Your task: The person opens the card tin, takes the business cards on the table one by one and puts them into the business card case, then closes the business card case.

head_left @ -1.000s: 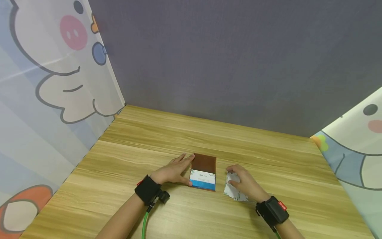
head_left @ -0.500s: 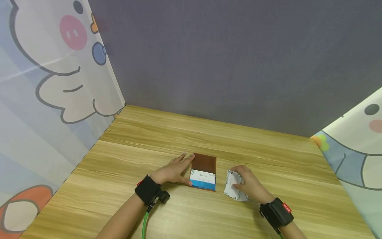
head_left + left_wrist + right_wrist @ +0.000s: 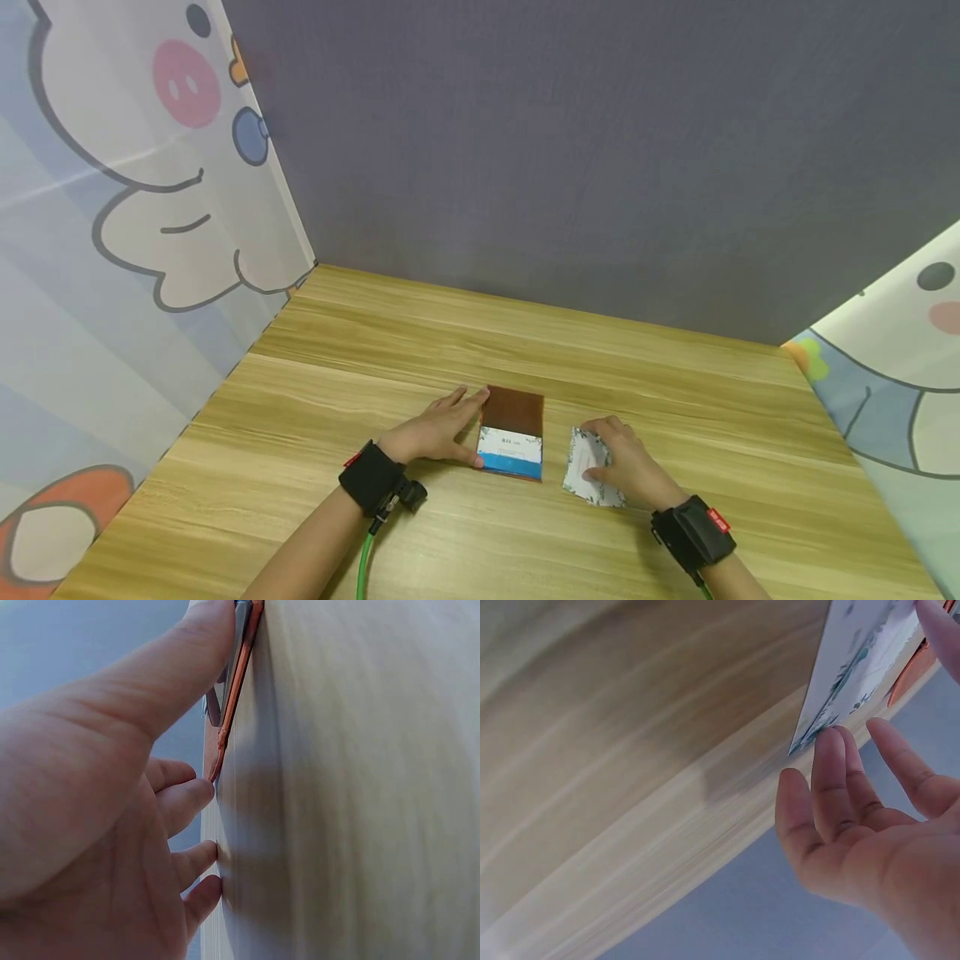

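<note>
A flat brown cover (image 3: 512,408) lies on the table, with a white and blue printed panel (image 3: 510,450) across its near half. My left hand (image 3: 438,429) rests along its left side, fingers spread and thumb at the near left corner. In the left wrist view the cover's orange-brown edge (image 3: 238,675) shows beside the thumb and fingertips. To the right lie white cards (image 3: 579,485) with green leaf print, slightly offset from each other. My right hand (image 3: 626,458) touches them, thumb on the face and fingertips at the far edge. In the right wrist view, loosely bent fingers (image 3: 829,772) meet the cards' corner (image 3: 814,712).
The wood-grain table (image 3: 360,333) runs back to a grey panel (image 3: 562,167). Cartoon-printed curtains (image 3: 127,208) stand at both sides. Each wrist wears a black camera strap, and a green cable (image 3: 363,558) trails from the left one.
My right hand has shifted slightly right across the cards, baring more of their printed face, and since half a second ago stays nearly still. My left hand and the brown cover have not moved.
</note>
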The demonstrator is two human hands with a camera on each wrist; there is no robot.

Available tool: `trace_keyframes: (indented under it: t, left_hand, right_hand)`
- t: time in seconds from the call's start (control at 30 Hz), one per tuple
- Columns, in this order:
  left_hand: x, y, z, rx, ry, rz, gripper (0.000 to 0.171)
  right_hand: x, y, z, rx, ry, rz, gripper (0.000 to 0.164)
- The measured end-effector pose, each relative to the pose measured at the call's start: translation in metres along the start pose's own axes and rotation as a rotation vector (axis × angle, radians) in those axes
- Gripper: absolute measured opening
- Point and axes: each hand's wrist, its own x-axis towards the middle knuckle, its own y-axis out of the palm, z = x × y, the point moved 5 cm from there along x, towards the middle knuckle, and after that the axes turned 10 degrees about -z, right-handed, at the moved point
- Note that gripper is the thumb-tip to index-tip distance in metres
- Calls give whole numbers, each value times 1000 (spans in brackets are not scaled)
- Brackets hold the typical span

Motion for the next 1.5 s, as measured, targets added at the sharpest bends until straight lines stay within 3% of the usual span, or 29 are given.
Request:
trace_keyframes:
  t: [0.53,1.5]
  left_hand:
    - [0,-1,-1,8,-8,-6,101]
    - [2,0,1,19,-9,1,101]
  right_hand:
    - [6,1,-4,25,-26,1,68]
    - [16,3,-7,2,-99,40,62]
